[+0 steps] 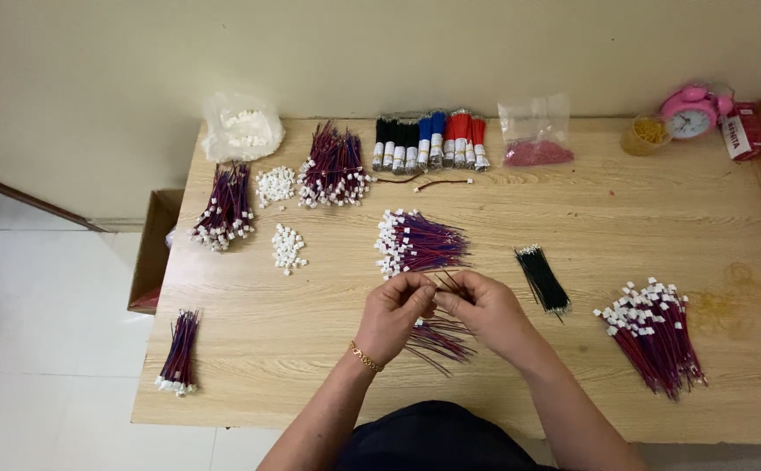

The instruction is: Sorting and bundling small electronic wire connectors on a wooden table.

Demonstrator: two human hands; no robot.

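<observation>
Just above the table's [249,349] near edge, my left hand [395,314] and right hand [483,307] pinch together on thin red-and-blue wire leads [437,338], light, limp and springy I judge, best gripped near their tips.

Matt wood-grain table [310,349], glossy plastic-sheathed wires [428,244]

A loose bunch of thin red-and-blue wires [437,336] is hanging from pinching fingertips, fanning down over the light wooden tabletop [310,349].
</observation>
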